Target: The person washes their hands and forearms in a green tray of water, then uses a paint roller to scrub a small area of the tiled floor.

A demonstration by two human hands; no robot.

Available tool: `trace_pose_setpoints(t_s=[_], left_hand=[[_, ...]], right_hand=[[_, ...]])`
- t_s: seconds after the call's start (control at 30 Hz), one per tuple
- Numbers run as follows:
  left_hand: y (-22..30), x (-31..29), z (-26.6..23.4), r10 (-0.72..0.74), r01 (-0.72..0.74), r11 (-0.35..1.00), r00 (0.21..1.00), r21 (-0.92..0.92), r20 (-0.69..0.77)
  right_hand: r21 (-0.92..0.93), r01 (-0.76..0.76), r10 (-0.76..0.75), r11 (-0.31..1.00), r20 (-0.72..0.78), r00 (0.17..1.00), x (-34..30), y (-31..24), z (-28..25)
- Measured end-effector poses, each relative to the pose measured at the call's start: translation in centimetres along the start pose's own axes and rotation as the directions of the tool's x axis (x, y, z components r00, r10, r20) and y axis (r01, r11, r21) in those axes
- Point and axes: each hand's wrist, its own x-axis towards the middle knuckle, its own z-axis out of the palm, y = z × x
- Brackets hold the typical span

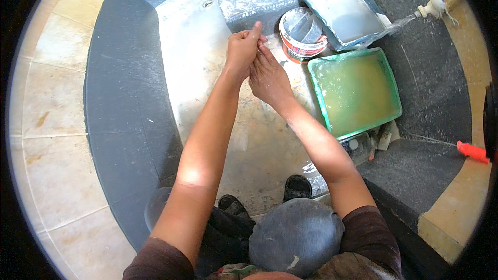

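My hands are clasped together above the wet floor of the basin. My left hand [241, 52] is closed round the fingers of my right hand, its thumb pointing up and away. Wet across its back, my right hand [271, 79] presses against the left palm, with its fingers partly hidden there. Just to their right stands a white and red bucket [303, 52] with a grey scoop-like piece [306, 27] inside. Nearer to me on the right lies a green-rimmed tray [324, 105] of cloudy yellowish-green water.
Water runs from a tap [433, 8] toward a blue-rimmed tray [332, 33] of milky water. A dark wall [124, 103] curves round the whitish basin floor [192, 67]. A red handle [472, 152] lies on the right ledge. My knee [295, 236] and sandals [297, 186] are below.
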Motion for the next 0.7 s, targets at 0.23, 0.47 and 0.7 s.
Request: trace_pose_setpoints(t_s=[0.23,0.47,0.7], left_hand=[[-2.0,-0.5,-1.0,-0.199,0.415,0.767,0.880,-0.490,0.432],[-5.8,0.3,-2.1,-0.209,0.327,0.840,0.932,-0.434,0.297],[-9.8,0.9,3.3,-0.247,0.435,0.710,0.890,-0.554,0.382]], right_hand=[[0.568,-0.069,0.257,0.820,-0.258,0.931,-5.6,5.6,2.0],[0.840,-0.178,0.842,-0.513,0.532,0.088,-23.7,18.8,22.0],[0.727,0.029,0.452,-0.686,0.396,0.799,-16.5,15.3,18.9]])
